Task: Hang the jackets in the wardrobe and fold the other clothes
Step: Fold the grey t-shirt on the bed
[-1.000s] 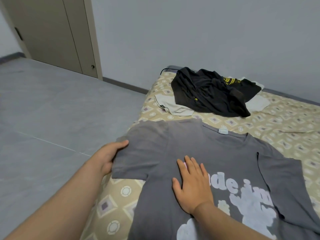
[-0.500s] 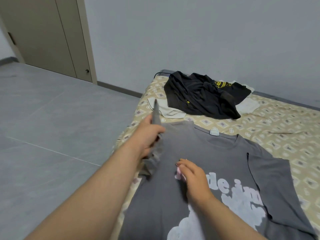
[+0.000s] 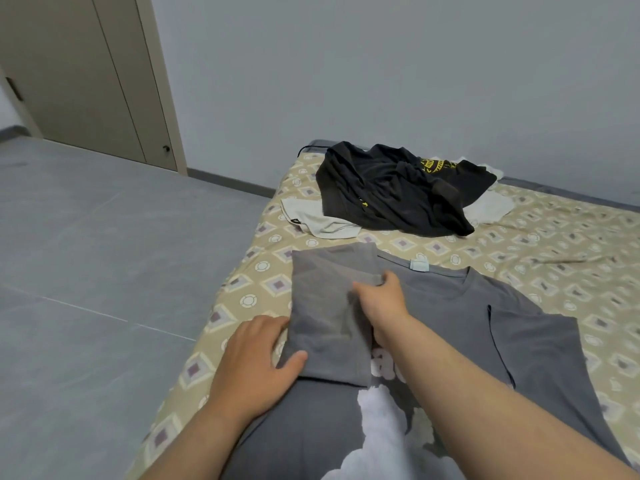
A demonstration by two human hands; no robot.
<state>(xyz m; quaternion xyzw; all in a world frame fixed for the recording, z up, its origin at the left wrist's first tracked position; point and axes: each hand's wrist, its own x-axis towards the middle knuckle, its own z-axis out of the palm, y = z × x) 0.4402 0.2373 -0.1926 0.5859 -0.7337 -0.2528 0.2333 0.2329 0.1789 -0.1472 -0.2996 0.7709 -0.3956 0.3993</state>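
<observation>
Grey T-shirt [image 3: 457,313]: lies print-up on the patterned bed sheet [image 3: 554,244], collar away from the person, close to the bed's floor-side edge. Sleeve and side panel on the person's left: folded inward over the chest, covering part of the white print [image 3: 381,417]. Pale neck label [image 3: 419,265]: visible just inside the collar, beside the fold's far corner.

Left hand [image 3: 256,358]: grips the fold's near outer corner, thumb on top of the cloth, fingertips out of sight at the cloth's edge. Right hand [image 3: 381,296]: reaches across the shirt, fingers curled, pinches the folded sleeve's inner edge near the collar. Both forearms bare.

Black garment [image 3: 391,195] with a yellow print: crumpled farther up the bed, apart from the T-shirt, resting partly on a pale garment [image 3: 322,225] sticking out toward the floor side. Second white cloth [image 3: 491,206]: peeking out on the other side of the black one.

Beyond the bed: grey tiled floor [image 3: 104,254], plain wall [image 3: 381,64], beige door [image 3: 86,74] in the far corner.
</observation>
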